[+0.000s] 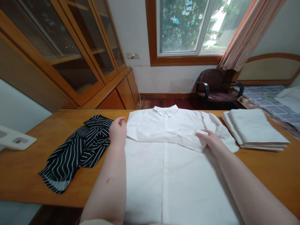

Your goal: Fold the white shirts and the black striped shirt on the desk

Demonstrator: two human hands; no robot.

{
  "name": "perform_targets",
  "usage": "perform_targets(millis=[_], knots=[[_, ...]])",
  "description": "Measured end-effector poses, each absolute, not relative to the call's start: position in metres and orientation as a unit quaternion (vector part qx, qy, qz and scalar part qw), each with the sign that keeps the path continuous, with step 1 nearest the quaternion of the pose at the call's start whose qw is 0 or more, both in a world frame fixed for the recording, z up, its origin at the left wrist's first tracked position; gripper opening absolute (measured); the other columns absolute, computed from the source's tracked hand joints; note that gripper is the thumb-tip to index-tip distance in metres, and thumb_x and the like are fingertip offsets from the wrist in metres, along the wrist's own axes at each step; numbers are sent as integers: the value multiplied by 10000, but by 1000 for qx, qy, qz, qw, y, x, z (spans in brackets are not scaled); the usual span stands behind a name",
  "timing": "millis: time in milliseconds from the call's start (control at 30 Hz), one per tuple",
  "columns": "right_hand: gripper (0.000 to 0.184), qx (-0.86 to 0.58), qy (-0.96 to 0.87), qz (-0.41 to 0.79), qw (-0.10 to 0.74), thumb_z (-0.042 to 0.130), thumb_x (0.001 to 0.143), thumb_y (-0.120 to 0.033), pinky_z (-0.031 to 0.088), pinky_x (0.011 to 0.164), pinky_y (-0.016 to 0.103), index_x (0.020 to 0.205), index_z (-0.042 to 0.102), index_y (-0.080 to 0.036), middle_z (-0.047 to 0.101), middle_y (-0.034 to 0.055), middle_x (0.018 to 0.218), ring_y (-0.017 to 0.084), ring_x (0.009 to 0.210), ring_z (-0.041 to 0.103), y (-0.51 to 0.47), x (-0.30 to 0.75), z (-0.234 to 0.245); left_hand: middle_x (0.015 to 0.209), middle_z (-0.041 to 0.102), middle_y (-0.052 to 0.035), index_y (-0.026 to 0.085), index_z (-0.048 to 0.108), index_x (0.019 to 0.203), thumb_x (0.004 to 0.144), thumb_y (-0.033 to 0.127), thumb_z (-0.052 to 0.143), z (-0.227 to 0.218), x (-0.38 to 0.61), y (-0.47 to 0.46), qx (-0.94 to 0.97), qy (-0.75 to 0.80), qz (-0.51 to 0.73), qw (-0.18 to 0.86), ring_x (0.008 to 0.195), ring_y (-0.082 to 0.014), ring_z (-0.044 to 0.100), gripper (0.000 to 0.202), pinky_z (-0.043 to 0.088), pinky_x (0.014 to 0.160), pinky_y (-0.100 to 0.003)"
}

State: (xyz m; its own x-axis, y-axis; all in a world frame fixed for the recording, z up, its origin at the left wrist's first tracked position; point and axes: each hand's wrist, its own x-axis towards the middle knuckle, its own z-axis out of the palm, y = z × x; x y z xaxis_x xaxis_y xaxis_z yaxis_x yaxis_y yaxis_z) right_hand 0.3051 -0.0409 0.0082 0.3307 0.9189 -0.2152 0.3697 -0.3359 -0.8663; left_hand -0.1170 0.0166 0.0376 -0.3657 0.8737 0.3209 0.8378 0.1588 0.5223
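A white collared shirt (164, 168) lies spread face down on the wooden table (30, 168), collar at the far side. Both sleeves are folded across its back. My left hand (117, 129) rests at the shirt's left shoulder edge with fingers curled closed, gripping the folded fabric there. My right hand (208, 139) lies on the folded right sleeve, fingers pinching its cuff edge. A black and white striped garment (77, 150) sits crumpled just left of my left hand.
A stack of folded white cloth (255, 129) lies at the table's right end. A white object (14, 139) juts in at the left edge. Beyond the table stand a dark armchair (215, 86), a glass-door cabinet (70, 47) and a bed (276, 100).
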Motion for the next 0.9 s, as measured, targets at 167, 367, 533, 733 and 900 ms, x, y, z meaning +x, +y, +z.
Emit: perform_targets(millis=[167,367,533,733,900], knots=[[518,-747,-447,349,348,633,701,-519,487,616,291,1083,593,-171,698,93,899,236,770,651,-40,303,-6,1331,526,-118,156,525,1276,673,38,488,26,-134,5,672,725,87,122,1217,-239,492,616,357,1032,-318],[591,-768,-509,258,289,621,685,-535,443,801,339,1126,559,-146,642,125,1060,266,955,592,-35,298,-11,1269,555,-160,114,486,1294,740,160,511,3,-143,-12,617,773,144,29,1151,-278,527,556,409,973,-352],[537,-774,-525,216,281,620,677,-473,431,725,311,1115,558,-167,633,68,897,230,822,584,-42,299,-6,972,676,-67,194,618,995,712,174,534,6,-151,-8,588,784,197,45,917,-233,620,296,468,828,-308],[549,-787,-520,207,262,642,658,-406,415,642,279,1150,550,-181,595,38,804,197,711,569,-45,308,7,836,677,-37,223,601,821,716,224,549,9,-153,-6,564,802,186,55,787,-225,621,117,461,676,-297],[577,-793,-534,191,222,659,661,-376,419,686,282,1186,535,-172,614,65,875,204,764,590,-46,318,10,906,685,-49,231,647,839,731,178,516,7,-156,-6,597,787,145,62,824,-225,619,178,457,683,-290]])
